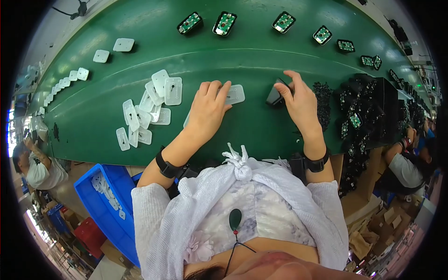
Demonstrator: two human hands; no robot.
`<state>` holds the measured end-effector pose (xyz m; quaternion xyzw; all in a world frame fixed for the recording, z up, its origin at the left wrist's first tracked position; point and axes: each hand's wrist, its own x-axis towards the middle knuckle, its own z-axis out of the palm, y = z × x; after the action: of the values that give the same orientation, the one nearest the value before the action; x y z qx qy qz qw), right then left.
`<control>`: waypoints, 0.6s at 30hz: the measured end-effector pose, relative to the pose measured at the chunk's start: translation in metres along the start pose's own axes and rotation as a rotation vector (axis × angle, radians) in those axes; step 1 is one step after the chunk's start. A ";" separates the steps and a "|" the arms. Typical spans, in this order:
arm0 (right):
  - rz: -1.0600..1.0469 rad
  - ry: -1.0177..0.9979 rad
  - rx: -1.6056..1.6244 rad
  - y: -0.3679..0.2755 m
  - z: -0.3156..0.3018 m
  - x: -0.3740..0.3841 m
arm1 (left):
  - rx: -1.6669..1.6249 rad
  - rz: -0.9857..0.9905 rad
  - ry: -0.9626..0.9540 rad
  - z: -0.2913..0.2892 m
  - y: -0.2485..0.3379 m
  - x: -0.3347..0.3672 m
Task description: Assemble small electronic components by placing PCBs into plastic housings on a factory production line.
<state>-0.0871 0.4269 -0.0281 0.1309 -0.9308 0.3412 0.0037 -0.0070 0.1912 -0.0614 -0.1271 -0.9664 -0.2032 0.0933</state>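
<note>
My left hand (208, 105) is curled over the table, its index finger and thumb at the near end of a white rounded plastic cover (236, 94). The edge of another pale cover (186, 119) peeks out beneath that hand. To the right, my right hand (301, 102) grips a black plastic housing (274, 96) between thumb and fingers, tilted on the green surface. Left of my left hand lies a loose pile of white covers (144, 109), several overlapping, with small dark marks in their middles.
Black housings with green circuit boards (225, 23) line the far side of the green table (261, 135). Small black parts (322, 105) and a heap of black housings (359, 102) lie right. White covers (123, 45) stretch along the left. A blue bin (105, 205) stands below; people sit at both sides.
</note>
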 end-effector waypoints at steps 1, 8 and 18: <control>-0.104 0.024 -0.186 -0.001 -0.003 0.002 | -0.006 -0.045 -0.004 0.002 0.004 0.003; -0.637 -0.229 -0.273 0.002 -0.020 0.001 | 0.073 0.216 -0.053 -0.010 -0.009 0.024; -0.723 -0.115 -0.394 0.002 -0.005 0.015 | 0.187 0.535 -0.286 -0.015 -0.028 0.031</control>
<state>-0.1026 0.4278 -0.0246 0.4650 -0.8710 0.1256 0.0963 -0.0430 0.1663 -0.0508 -0.3949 -0.9165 -0.0619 0.0177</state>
